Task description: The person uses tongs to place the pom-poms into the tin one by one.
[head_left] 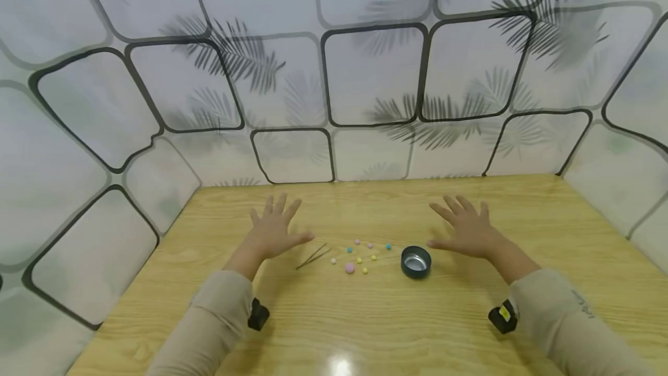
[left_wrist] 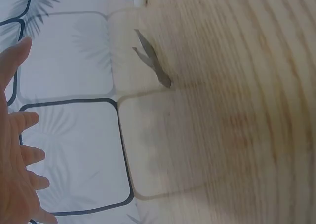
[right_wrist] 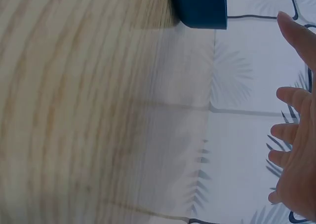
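Note:
My left hand (head_left: pixel 272 235) is held above the table with its fingers spread, holding nothing. Just right of it lie metal tweezers (head_left: pixel 313 256), which the left wrist view also shows with their two tips apart. My right hand (head_left: pixel 468 231) hovers with spread fingers, also bare of any object. The small dark round bowl (head_left: pixel 416 262) stands upright to the left of that hand, its silvery inside showing. Between tweezers and bowl are scattered several small balls: a larger pink ball (head_left: pixel 349 268), a white ball (head_left: pixel 334 261), a blue ball (head_left: pixel 388 246) and a yellow ball (head_left: pixel 373 257).
Everything lies on a wooden table (head_left: pixel 323 324) with a light grain. Behind it and at both sides rises a pale covering (head_left: pixel 376 74) with dark rounded outlines and leaf prints. A black device (head_left: pixel 258 314) sits at the left wrist, another (head_left: pixel 503 317) at the right.

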{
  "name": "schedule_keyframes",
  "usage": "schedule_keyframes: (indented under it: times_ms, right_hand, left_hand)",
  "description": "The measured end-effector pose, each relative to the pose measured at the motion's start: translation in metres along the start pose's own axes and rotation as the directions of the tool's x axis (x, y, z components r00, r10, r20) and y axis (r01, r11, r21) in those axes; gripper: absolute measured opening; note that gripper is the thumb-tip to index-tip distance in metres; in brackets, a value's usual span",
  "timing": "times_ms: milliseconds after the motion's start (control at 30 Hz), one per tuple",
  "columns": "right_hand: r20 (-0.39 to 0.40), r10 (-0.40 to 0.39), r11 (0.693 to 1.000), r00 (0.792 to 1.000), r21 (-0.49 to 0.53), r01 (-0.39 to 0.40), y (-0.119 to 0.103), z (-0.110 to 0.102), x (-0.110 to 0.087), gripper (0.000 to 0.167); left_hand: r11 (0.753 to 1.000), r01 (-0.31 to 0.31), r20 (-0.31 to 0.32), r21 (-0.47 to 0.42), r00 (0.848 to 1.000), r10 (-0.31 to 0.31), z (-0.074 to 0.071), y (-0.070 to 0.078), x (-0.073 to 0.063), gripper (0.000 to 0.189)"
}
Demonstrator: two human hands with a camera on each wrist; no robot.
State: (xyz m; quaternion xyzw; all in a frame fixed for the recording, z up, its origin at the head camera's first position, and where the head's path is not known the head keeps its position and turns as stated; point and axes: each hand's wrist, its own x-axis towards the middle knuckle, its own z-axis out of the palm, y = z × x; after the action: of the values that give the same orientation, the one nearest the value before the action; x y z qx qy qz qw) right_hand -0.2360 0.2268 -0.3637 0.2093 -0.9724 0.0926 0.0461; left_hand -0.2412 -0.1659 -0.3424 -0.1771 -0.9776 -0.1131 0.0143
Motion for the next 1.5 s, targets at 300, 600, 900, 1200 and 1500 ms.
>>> schedule_keyframes:
  times_ms: [300,600,900,1200,1500]
  right_hand:
    - [-0.005,-0.032,0.999,0.999,0.023,0.032,-0.009,0.007,-0.001,0.085]
    - [0.016,-0.046,0.995,0.999,0.090,0.044,-0.022,0.019,-0.004,0.090]
    - [0.024,-0.091,0.987,0.996,0.133,0.087,-0.028,0.030,-0.006,0.089]
    - [0.034,-0.141,0.973,0.989,0.191,0.132,-0.033,0.032,-0.007,0.086]
    - [0.099,-0.151,0.912,0.984,0.399,0.100,-0.033,0.037,-0.005,0.080]
  left_hand:
    - [0.999,-0.026,-0.004,0.041,1.000,0.026,0.014,0.006,0.001,0.083]
    - [1.000,-0.015,0.056,0.000,0.998,0.015,0.027,0.014,-0.002,0.081]
    - [1.000,-0.021,0.087,-0.011,0.996,0.022,0.037,0.016,-0.003,0.080]
    - [0.999,-0.021,0.141,-0.034,0.990,0.025,0.041,0.018,-0.003,0.082]
    - [0.998,-0.022,0.204,-0.064,0.978,0.035,0.046,0.017,-0.002,0.080]
